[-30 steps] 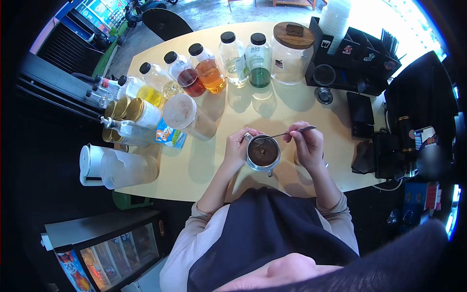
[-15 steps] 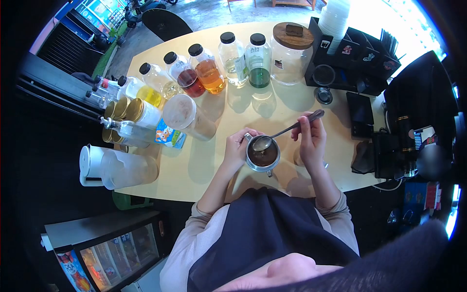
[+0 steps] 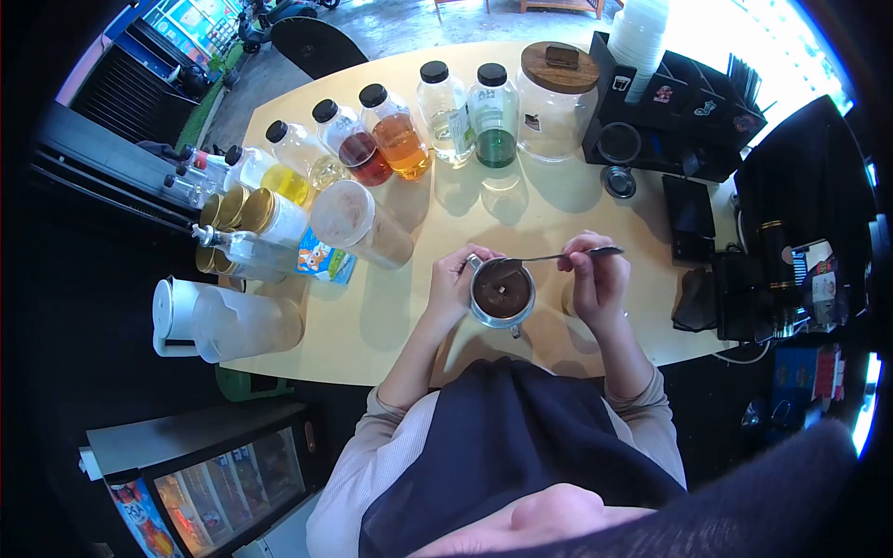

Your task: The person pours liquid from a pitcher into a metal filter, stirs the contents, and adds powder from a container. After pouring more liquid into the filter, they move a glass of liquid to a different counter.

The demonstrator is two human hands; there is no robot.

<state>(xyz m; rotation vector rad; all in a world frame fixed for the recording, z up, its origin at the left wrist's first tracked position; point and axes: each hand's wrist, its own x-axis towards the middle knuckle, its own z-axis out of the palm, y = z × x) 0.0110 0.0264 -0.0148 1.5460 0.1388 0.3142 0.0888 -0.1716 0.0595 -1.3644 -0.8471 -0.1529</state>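
Note:
My left hand (image 3: 454, 282) is closed on the left handle of a metal cup (image 3: 514, 323), which stands on the table near its front edge. Dark brown liquid (image 3: 502, 291) is inside the cup. Between its fingers my right hand (image 3: 598, 277) pinches the handle of a long metal spoon (image 3: 549, 257). The spoon lies nearly level, seen edge-on, and its bowl is at the upper rim of the cup, over the liquid. Under my right hand, a small round clear item is mostly hidden.
Bottles of coloured liquid (image 3: 404, 147) line the back beside a wooden-lidded jar (image 3: 556, 116). A powder container (image 3: 361, 223), gold-lidded jars (image 3: 273, 216) and pitchers (image 3: 246, 323) stand left. At right are a black organizer (image 3: 662, 139) and a black machine (image 3: 805, 205).
My right hand has tilted and turned the spoon, bringing its handle end down and its bowl slightly up toward the cup's upper rim. My left hand and the cup have stayed in place.

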